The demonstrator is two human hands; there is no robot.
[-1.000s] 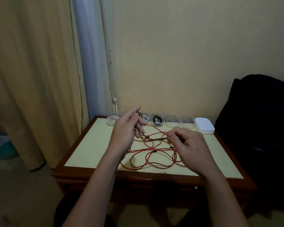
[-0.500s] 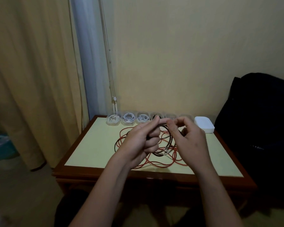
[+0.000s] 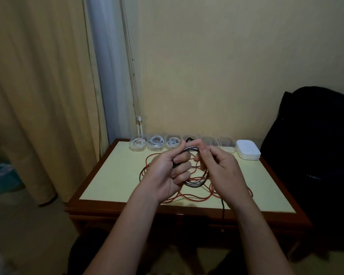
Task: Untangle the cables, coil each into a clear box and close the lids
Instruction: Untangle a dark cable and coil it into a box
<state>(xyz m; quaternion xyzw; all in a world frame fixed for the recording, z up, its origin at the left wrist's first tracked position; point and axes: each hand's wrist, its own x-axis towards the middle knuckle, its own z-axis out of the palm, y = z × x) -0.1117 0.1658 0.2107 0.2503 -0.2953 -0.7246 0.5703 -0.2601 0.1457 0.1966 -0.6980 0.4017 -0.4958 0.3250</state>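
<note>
Where the yellow curtain (image 3: 32,100) hangs at far left, it falls in long soft folds to the floor.

- Table (image 3: 107,175): rectangular, with a matte pale-yellow top and a glossy dark wood border.
- Three clear boxes (image 3: 157,143): in a row at the back edge, round-cornered plastic, each with a coiled white cable.
- Fourth box (image 3: 189,140): partly hidden behind fingertips, with a black cable.
- Red cable (image 3: 187,199): thin, in loose overlapping loops spread over the middle of the tabletop.
- Left hand (image 3: 165,173): above the loops, fingers curled round the left side of the dark coil (image 3: 194,184), a glossy ring of several turns held clear of the table.
- Right hand (image 3: 223,171): fingertips pinching the coil's upper right.
- Black cable tail (image 3: 223,207): hangs over the table's front edge.
- Two more clear boxes (image 3: 226,142), then a stack of white lids (image 3: 247,151), rounded rectangles.
- Black bag (image 3: 316,155): soft fabric, far right, beside the table.
</note>
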